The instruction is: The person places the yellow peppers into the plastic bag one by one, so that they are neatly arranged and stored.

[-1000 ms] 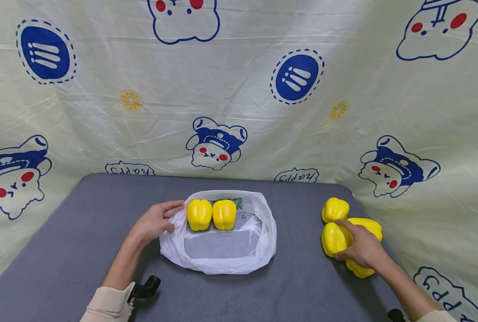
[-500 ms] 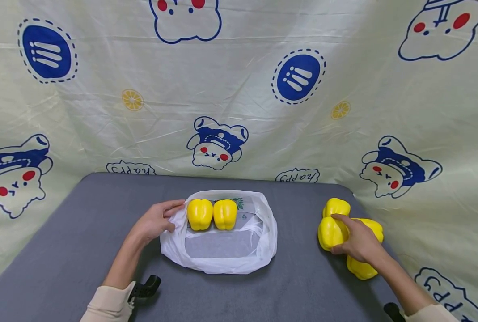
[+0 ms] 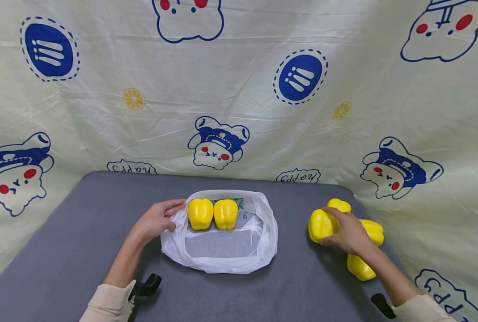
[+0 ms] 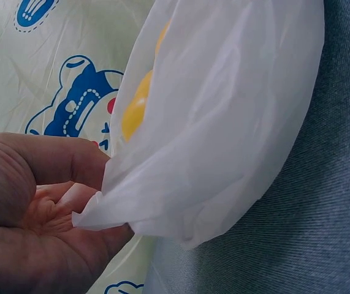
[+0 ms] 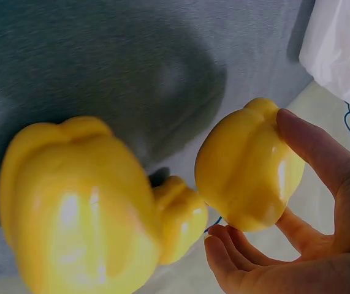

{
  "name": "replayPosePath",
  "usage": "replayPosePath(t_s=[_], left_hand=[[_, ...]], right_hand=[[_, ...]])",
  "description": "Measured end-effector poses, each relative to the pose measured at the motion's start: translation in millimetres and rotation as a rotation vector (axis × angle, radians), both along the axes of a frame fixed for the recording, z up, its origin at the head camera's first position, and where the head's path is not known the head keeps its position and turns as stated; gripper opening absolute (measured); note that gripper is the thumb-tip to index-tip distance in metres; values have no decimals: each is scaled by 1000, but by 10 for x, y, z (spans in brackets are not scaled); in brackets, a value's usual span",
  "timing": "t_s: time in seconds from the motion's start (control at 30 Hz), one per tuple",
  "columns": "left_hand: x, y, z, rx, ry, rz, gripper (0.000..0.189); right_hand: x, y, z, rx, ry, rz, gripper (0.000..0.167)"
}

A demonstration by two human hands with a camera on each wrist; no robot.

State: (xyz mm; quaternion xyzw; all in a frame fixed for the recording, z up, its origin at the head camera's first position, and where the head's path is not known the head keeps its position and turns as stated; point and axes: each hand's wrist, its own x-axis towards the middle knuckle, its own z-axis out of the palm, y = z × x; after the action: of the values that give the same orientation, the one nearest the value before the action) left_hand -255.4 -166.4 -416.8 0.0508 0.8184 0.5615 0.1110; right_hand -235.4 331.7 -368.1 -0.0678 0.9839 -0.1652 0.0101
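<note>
A white plastic bag [image 3: 264, 241] sits with its mouth spread wide. Two yellow bell peppers, a left one [image 3: 200, 214] and a right one [image 3: 225, 214], lie side by side inside its far part. My left hand [image 3: 155, 221] holds the bag's left edge, and in the left wrist view a corner of the film lies between thumb and fingers. My right hand [image 3: 350, 232] grips another yellow bell pepper [image 5: 248, 165] between thumb and fingers. That pepper hangs above the table, its shadow below it.
Three more yellow bell peppers stand on the right: one at the back [image 3: 339, 205], one by the table edge [image 3: 373, 231], one nearer [image 3: 360, 268], partly covered by my right arm. Grey cloth covers the table [image 3: 230, 295]. A printed curtain [image 3: 247, 89] hangs behind and beside it.
My right hand has lifted one bell pepper from the group on the right and moved it leftward toward the bag. The left hand stays at the bag's edge.
</note>
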Motion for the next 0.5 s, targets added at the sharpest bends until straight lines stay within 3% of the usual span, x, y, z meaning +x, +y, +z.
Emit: replayPosePath(t_s=[0.5], left_hand=[[-21, -1, -15, -5, -14, 14, 77]], right_hand=[[-126, -381, 70, -35, 46, 42, 92]])
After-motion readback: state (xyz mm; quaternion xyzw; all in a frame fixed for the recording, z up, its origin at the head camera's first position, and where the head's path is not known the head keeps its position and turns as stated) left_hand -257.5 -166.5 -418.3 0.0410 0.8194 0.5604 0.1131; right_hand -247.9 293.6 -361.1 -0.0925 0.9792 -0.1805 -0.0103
